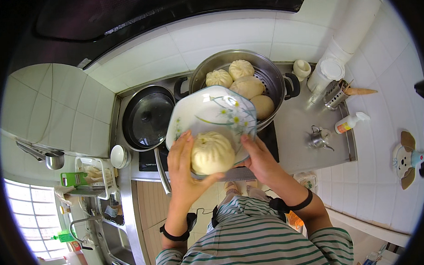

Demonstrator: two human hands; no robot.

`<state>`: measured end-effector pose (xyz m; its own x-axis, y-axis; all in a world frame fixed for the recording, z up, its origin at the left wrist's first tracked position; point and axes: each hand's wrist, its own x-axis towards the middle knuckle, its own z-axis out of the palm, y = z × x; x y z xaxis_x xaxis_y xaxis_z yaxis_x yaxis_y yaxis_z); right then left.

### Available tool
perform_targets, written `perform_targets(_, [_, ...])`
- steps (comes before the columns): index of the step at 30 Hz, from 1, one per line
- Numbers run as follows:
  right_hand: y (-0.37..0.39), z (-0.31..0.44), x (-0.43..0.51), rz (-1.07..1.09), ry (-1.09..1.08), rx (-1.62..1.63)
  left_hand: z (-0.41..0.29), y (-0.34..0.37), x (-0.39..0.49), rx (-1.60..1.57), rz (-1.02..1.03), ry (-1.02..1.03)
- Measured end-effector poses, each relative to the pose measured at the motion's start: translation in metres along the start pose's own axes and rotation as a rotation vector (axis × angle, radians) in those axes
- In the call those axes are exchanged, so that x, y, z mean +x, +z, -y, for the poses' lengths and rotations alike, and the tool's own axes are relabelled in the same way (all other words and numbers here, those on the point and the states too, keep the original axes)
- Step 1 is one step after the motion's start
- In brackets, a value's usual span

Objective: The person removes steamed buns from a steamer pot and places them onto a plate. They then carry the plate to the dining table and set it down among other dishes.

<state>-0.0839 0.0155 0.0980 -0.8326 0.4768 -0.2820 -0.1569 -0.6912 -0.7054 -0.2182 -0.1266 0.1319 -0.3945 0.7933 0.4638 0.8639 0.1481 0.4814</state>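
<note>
My right hand (260, 157) grips the right edge of a white floral plate (211, 108), which tilts over the front of a steamer pot (235, 54). Around a pleated steamed bun (212, 153) at the plate's near side, my left hand (185, 165) curls with its fingers on the left and thumb below. The bun's underside is hidden. Inside the pot, two more pleated buns (219, 78) and two smooth pale pieces of dough-like food (247, 87) rest on a perforated steamer tray (266, 79). The plate hides part of the pot's near left.
A black frying pan (146, 117) with a lid-like glassy surface stands left, its handle (162, 172) jutting over the counter edge. Rightward are a small metal pot (319, 137), a spray bottle (350, 123) and a utensil holder (335, 95). A sink (119, 241) lies at lower left.
</note>
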Motion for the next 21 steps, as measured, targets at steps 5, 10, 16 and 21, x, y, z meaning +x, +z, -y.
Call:
perform_targets(5, [0.013, -0.002, 0.013, 0.106, 0.022, -0.016, 0.02, -0.002, -0.016, -0.067, -0.071, -0.132])
perform_targets(10, [0.02, -0.003, 0.025, 0.192, 0.113, 0.039, 0.029, 0.004, -0.033, -0.505, -0.251, -0.244])
perform_targets(16, [0.031, -0.009, 0.027, 0.253, 0.218, 0.022, 0.028, -0.003, -0.049, -1.768, -0.493, -0.757])
perform_targets(21, [0.036, -0.004, 0.03, 0.271, 0.22, -0.141, 0.027, -0.009, -0.05, -1.715, -0.459, -0.836])
